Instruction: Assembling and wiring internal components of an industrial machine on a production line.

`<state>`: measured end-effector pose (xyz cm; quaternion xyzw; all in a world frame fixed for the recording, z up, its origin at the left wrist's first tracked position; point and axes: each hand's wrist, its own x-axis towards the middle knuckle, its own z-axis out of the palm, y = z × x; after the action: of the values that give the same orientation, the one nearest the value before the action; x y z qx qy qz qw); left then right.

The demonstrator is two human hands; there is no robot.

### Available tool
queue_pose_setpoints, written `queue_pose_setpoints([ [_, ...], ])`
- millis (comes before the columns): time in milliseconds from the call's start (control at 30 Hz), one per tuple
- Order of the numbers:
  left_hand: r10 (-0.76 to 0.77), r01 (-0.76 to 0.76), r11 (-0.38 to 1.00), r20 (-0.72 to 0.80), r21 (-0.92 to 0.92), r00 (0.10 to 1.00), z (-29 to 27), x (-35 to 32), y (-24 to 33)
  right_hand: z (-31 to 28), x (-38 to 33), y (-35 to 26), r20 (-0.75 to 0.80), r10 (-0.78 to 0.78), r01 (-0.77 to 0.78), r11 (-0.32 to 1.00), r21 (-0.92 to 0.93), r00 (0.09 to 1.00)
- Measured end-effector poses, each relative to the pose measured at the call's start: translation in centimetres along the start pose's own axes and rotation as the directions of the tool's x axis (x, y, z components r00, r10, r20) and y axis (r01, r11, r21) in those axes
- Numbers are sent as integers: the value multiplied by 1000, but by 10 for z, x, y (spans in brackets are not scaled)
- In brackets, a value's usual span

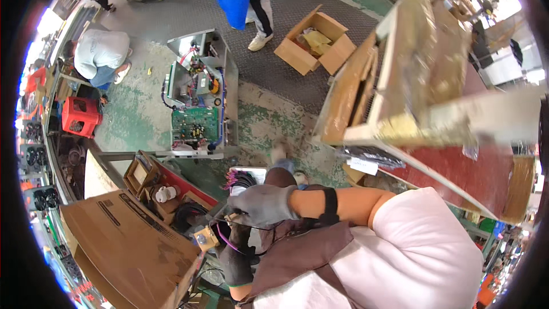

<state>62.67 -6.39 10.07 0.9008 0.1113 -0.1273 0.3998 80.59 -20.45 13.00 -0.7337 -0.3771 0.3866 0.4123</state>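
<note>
Head view looks down on a crowded workshop floor. Largest nearby is the big flat cardboard box [128, 240] at lower left, lying just beside the person's lap. Further out on the green floor stands an opened metal cabinet [200, 94] with a green circuit board and coloured cables showing, and beyond it an open carton [314, 43] with yellow stuffing. A wooden shelf rack [412, 74] fills the upper right. Another person crouches at upper left, well apart.

Both hands wear grey gloves. The right hand [263, 205] reaches across the body and is closed around thin wires [229, 234], purple and dark, that run down toward a small yellowish block [205, 238]. The left hand [235, 260] sits just below, fingers curled; whether it pinches the wires or only steadies them I cannot tell, since the right hand and the apron hide its fingertips.

The wires sit right at the right hand's fingertips, between the two hands, with the block hanging just beside and below the grip, touching the box edge or close to it.

Risks, as I judge them: the thin wires could pull out of the block if tugged, because the grip is on the strands, not the body. Thick gloves dull the feel, so a strand could slip unnoticed. The coil of dark cable [189, 214] beside it could snag.
</note>
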Motion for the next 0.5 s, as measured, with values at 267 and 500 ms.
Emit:
queue_pose_setpoints([
  [267,-67,73,990,-53,118,996,-36,144,-3,-107,136,43,336,-145,213,961,-177,931],
  [500,-295,149,648,-67,-747,953,-69,288,32,-226,183,51,177,25,-2,991,-131,984],
])
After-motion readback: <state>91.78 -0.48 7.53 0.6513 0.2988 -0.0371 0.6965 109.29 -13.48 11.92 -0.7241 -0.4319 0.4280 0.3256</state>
